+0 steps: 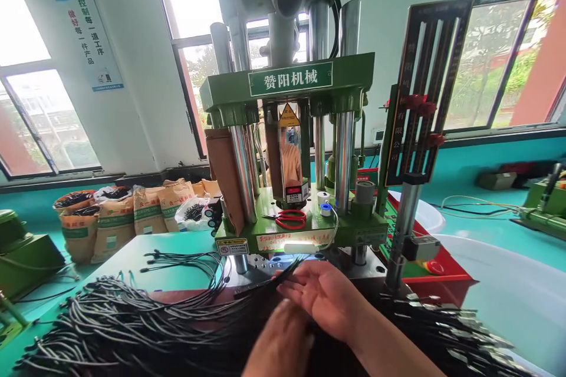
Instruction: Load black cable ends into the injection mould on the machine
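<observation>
Black cables (132, 318) heaped near left on table, ends fanned toward green vertical moulding machine (289, 147). Right hand (325, 297) palm-up, fingers loosely spread, few strands (269, 281) lying across fingertips, not clamped. Left hand (278, 344) nearer, blurred, can't tell its grip. Second cable pile (446, 330) near right. Red scissors (290, 219) far on machine bed. My take: keep strand ends level and untangled, fingers clear of mould plate (265, 262).
</observation>
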`<control>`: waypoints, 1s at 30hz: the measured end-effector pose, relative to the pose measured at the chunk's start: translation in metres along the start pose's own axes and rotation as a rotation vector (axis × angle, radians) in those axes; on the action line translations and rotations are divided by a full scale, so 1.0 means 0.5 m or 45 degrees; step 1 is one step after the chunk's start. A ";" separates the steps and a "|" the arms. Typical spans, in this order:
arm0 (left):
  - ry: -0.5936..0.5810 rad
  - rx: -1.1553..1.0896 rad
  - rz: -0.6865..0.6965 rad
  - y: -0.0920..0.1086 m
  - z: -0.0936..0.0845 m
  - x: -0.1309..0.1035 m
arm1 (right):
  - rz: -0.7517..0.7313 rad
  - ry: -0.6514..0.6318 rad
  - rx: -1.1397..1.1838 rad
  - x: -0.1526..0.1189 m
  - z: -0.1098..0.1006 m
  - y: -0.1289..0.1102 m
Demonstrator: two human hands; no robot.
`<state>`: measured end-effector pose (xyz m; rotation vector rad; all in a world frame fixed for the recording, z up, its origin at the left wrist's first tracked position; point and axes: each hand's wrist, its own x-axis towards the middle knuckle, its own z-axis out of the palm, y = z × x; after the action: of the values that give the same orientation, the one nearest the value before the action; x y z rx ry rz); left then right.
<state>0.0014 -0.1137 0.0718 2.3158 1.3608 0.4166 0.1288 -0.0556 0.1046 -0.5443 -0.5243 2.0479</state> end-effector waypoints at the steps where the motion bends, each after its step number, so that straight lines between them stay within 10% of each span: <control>1: 0.000 0.064 -0.119 -0.023 -0.018 0.002 | -0.021 -0.019 -0.106 -0.003 -0.008 -0.004; 10: -0.281 0.228 -0.441 -0.097 -0.169 -0.038 | -0.328 -0.169 -2.167 -0.026 -0.107 -0.020; 30: -0.304 0.424 -0.277 -0.138 -0.168 0.005 | -0.248 -0.456 -2.332 0.045 -0.077 0.008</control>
<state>-0.0878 -0.0644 0.1106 2.3391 1.6346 -0.1616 0.1373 -0.0325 0.0671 -1.0077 -2.5224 0.9262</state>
